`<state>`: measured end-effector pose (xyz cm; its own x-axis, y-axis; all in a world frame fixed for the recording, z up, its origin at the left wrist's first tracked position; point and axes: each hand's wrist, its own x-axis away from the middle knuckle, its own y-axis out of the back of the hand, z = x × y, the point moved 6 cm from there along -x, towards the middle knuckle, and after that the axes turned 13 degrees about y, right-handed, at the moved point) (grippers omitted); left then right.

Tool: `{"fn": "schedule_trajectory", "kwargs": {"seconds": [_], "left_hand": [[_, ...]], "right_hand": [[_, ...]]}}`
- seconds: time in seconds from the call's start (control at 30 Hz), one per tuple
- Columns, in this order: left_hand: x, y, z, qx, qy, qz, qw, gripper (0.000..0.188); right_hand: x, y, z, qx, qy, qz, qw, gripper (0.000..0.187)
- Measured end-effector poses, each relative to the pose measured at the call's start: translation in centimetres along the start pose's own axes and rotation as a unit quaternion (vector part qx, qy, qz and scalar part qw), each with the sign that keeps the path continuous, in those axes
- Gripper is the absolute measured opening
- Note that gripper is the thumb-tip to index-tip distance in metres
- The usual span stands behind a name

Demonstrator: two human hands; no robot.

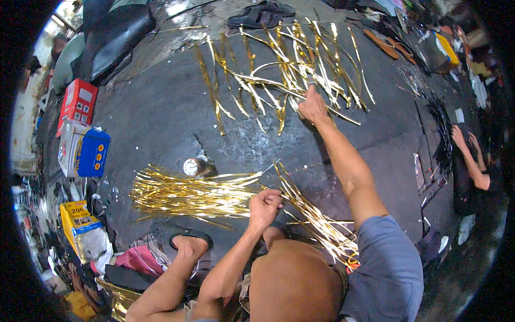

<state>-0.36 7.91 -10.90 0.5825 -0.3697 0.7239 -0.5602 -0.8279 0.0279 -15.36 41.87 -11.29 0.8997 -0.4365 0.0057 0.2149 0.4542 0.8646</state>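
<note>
Many thin, shiny gold strips lie in three groups. A scattered group of gold strips [292, 64] spreads across the far part of the dark mat [161, 102]. My right hand [314, 105] reaches into it, index finger stretched out and touching strips, the other fingers partly folded. Nearer to me lies a dense bundle of gold strips [193, 193], running left to right. My left hand [265, 208] is at its right end, fingers closed in a pinch; what they hold is hidden. Another sheaf of gold strips [316, 225] slants toward my right knee.
A short cylinder with a pale round end [191, 167] sits behind the near bundle. Left stand a red box [79, 102], a blue-and-white box [88, 150] and a yellow box [80, 220]. Black sandals [260, 15] and orange-brown sandals [382, 44] lie beyond. Another person's arm [472, 163] shows at right.
</note>
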Motion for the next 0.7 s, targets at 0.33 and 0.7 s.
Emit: {"fn": "schedule_trajectory", "kwargs": {"seconds": [0.33, 0.7], "left_hand": [[-1.3, -0.4, -3.2, 0.066, -0.057, 0.027, 0.996, 0.019], [-4.9, -6.8, -8.6, 0.397, 0.037, 0.255, 0.881, 0.037]], "right_hand": [[2.0, 2.2, 2.8, -0.040, 0.091, -0.021, 0.995, 0.055], [28.6, 9.4, 3.4, -0.148, 0.060, 0.067, 0.985, 0.057]]}}
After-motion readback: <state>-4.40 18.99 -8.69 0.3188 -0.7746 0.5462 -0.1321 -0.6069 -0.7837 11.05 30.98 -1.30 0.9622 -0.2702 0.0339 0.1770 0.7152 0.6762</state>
